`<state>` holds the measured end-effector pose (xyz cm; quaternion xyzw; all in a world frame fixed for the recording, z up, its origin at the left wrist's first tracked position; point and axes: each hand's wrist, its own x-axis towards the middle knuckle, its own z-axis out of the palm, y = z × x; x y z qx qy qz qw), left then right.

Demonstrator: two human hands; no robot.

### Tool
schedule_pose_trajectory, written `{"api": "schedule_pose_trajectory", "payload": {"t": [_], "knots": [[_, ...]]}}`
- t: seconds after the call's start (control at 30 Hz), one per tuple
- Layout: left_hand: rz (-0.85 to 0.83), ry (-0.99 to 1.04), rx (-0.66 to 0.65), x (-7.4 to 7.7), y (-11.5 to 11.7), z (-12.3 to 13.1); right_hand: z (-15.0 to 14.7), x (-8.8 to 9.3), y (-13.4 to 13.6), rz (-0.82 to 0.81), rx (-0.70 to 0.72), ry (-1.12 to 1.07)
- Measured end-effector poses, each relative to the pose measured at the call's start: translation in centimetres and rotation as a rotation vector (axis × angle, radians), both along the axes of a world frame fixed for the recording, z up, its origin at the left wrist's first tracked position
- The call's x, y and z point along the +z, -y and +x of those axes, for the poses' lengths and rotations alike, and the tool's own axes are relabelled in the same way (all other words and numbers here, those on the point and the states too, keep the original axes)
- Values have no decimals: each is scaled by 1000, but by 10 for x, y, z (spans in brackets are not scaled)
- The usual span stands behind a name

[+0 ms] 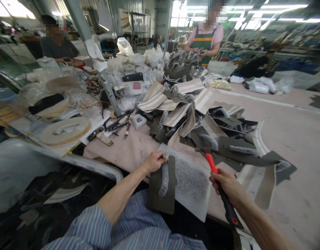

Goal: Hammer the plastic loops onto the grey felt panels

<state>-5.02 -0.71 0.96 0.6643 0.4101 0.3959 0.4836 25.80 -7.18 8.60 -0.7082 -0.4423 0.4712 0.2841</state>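
Dark panel [170, 185] points forward, its long axis running near to far.

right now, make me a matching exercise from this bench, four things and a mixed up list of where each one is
Things:
1. hammer
2. small silvery cylinder
3. speckled pale slab
4. small white tub

Places:
A. partly beneath a dark panel
B. held in the right hand
C. beside the scattered hand tools
D. held in the left hand

Pairs: 1-B, 2-D, 3-A, 4-C
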Motion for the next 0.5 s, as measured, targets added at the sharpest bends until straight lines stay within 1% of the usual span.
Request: {"api": "schedule_pose_trajectory", "payload": {"t": [0.07, 0.1, 0.17, 0.2, 0.27, 0.3, 0.33, 0.37, 0.4, 0.47, 0.5], "knots": [[10, 2, 5, -3, 2, 1, -27, 18, 12, 166, 33, 118], [17, 0, 1, -4, 3, 1, -41, 24, 19, 273, 54, 203], [35, -13, -6, -7, 3, 1, -67, 25, 31, 459, 109, 380], [41, -22, -2, -8, 3, 1, -78, 22, 36, 506, 158, 458], [38, -32, 14, -9, 3, 2, -91, 19, 39, 500, 307, 582], [31, -34, 19, -9, 2, 2, -93, 21, 38, 465, 389, 616], [27, -32, 22, -10, 2, 2, -94, 28, 36, 439, 451, 631], [26, -27, 20, -10, 2, 1, -92, 39, 33, 446, 473, 634], [29, -20, 14, -10, 2, 1, -90, 53, 29, 487, 442, 632], [38, -8, 4, -10, 3, 1, -85, 81, 25, 631, 230, 629], [39, -2, -1, -10, 3, 1, -84, 91, 24, 696, 117, 621]]}}
